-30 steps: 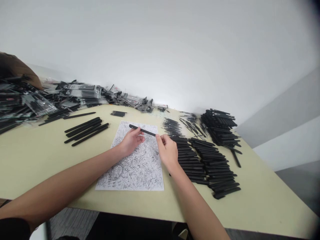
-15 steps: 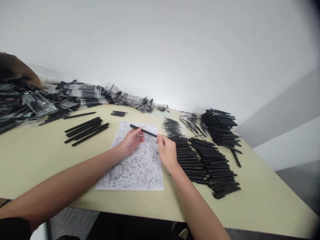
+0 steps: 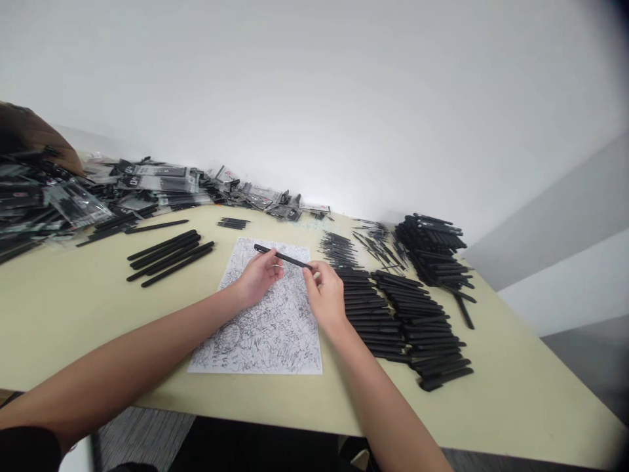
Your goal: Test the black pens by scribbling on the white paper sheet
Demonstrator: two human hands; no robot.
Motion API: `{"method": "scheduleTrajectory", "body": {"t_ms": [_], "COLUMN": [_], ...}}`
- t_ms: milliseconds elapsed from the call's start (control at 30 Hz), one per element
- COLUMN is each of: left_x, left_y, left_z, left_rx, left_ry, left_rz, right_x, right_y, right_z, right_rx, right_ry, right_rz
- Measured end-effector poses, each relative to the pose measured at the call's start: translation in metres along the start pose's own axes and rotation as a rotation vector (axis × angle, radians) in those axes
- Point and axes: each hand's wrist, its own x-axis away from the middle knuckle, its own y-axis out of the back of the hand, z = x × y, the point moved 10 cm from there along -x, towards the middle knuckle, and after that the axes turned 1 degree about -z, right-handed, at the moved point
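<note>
A slim black pen [image 3: 285,258] is held level just above a scribbled-over white sheet [image 3: 265,321] on the pale table [image 3: 73,314]. My left hand [image 3: 256,278] pinches the pen near its middle. My right hand [image 3: 325,296] has its fingertips closed on the pen's right end. Both hands hover over the upper part of the sheet.
Rows of black pens [image 3: 407,321] lie right of the sheet, with a taller stack [image 3: 432,246] and thin loose parts [image 3: 344,249] behind. A small group of pens [image 3: 170,255] lies to the left. Clear packets of pens [image 3: 98,196] are heaped along the back left wall.
My right hand has slid a little left along the pen towards my left hand. The pen and my left hand have hardly moved.
</note>
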Motion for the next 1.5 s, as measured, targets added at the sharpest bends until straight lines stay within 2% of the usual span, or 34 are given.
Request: {"method": "scheduleTrajectory", "body": {"t_ms": [133,367,533,800,1167,1300,1500], "left_x": [-0.001,-0.001,0.002,-0.001,-0.002,-0.001,-0.002], "left_y": [0.003,0.002,0.001,0.003,0.004,0.003,0.005], "left_z": [0.000,0.001,-0.001,0.000,0.001,0.001,0.001], "left_rx": [0.030,0.053,0.040,0.042,0.049,0.045,0.047], "left_ry": [0.006,0.024,0.014,-0.003,0.010,0.006,0.003], "left_rz": [-0.018,-0.013,-0.026,-0.026,-0.022,-0.023,-0.034], "right_x": [0.001,0.002,0.001,0.002,0.002,0.001,0.002], "right_y": [0.003,0.008,0.006,0.010,0.010,0.007,0.012], "right_z": [0.005,0.006,0.005,0.005,0.006,0.004,0.007], "right_rx": [-0.013,0.044,0.068,-0.006,0.042,0.010,-0.015], "right_ry": [0.035,-0.042,-0.021,0.004,-0.052,-0.037,0.011], "right_rz": [-0.020,-0.018,-0.014,-0.078,-0.041,-0.028,-0.084]}}
